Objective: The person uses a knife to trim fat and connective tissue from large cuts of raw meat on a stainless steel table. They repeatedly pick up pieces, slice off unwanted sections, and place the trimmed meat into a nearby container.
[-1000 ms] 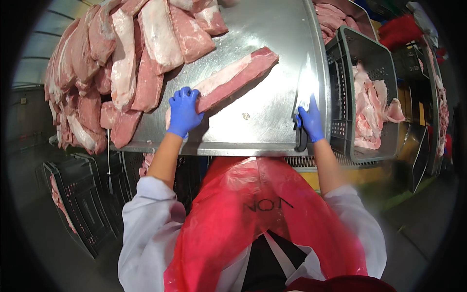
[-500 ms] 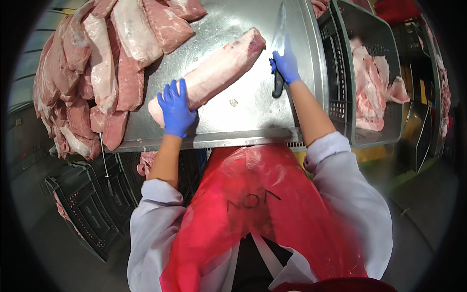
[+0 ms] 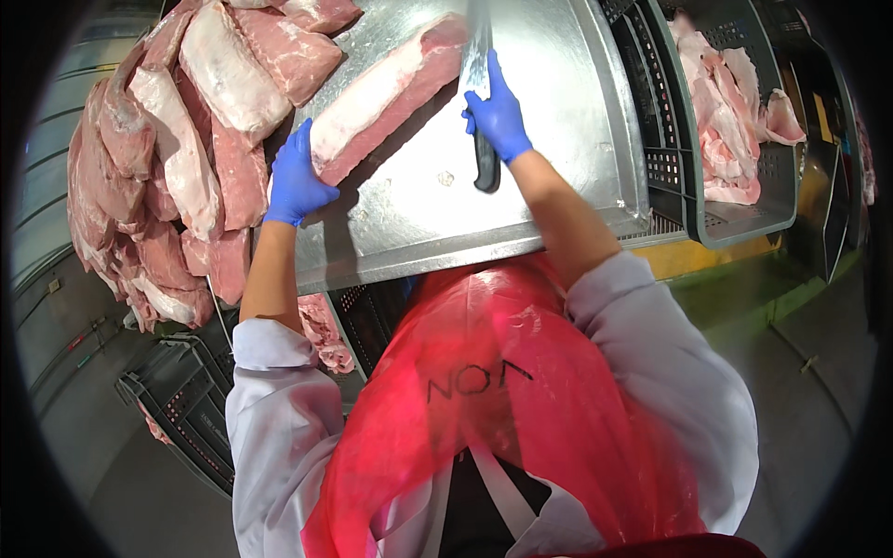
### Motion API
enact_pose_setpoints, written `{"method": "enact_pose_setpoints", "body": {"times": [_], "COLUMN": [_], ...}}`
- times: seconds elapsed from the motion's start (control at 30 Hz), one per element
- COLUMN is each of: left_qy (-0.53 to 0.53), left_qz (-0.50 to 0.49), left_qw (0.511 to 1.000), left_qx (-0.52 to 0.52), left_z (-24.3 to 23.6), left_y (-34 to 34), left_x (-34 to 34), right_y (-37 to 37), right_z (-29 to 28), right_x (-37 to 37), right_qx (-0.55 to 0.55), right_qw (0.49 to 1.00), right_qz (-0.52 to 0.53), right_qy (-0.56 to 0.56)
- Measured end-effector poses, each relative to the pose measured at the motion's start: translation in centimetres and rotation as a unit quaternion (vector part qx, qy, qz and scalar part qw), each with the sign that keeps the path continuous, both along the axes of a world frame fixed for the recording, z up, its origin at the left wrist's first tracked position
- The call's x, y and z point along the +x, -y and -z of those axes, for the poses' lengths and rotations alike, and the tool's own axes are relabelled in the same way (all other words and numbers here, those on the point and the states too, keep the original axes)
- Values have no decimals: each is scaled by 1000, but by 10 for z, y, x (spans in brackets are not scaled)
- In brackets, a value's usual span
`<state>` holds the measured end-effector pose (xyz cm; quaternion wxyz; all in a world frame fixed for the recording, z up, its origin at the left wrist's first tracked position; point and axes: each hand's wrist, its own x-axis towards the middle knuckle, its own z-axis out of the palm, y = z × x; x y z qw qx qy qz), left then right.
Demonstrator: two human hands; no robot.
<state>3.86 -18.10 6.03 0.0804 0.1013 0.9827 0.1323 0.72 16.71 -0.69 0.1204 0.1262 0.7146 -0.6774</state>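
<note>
So, farthest to your left, the pile (image 3: 163,186) of meat — long pieces, pink flesh and pale fat — covers that end of the table (image 3: 400,214) and slumps over its edge. Below it, down by the floor, is a dark crate (image 3: 191,414). Your left hand (image 3: 299,179), gloved in blue, is clamped on the near end of the loin (image 3: 395,98), fingers along its left side and thumb at the end. The loin lies aslant on the metal just right of the pile, running away from you to the right, with pale fat on its upper left face and pink flesh on the side toward your right. Under the table's near edge, more meat (image 3: 326,337) shows. Your red apron (image 3: 474,400) sits in the middle, close to that edge. Your right hand (image 3: 500,116) (also blue-gloved) is closed around the knife (image 3: 486,166), its black handle toward you and blade pointing away, near the loin's far end — whether they touch, you can't tell. Beyond, past the table's right edge, a grey crate (image 3: 692,186) holds pale trimmings (image 3: 726,126).
</note>
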Motion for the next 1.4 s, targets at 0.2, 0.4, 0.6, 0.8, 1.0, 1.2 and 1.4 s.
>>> {"method": "enact_pose_setpoints", "body": {"times": [0.2,0.4,0.6,0.8,1.0,1.2,1.4], "left_qy": [-19,-95,-136,-137,-138,-61,52], "left_qz": [26,71,86,18,159,33,-167], "left_qw": [999,993,986,986,976,998,949], "left_qx": [-23,-20,-45,-97,-52,3,263], "left_z": [-7,5,16,16,-13,27,19], "left_y": [-13,16,16,-27,-244,-258,-214], "left_x": [-2,12,10,32,-28,-85,-104], "right_y": [-19,-8,-10,-115,-139,-124,-72], "right_z": [1,2,-34,-94,-56,-7,13], "right_x": [-53,29,114,248,140,65,-3], "right_qx": [-28,-32,-76,34,-51,8,51], "right_qw": [999,997,990,986,993,999,984], "right_qz": [-30,-65,-109,-130,67,33,-53], "right_qy": [-17,-36,38,96,-87,-27,-161]}}
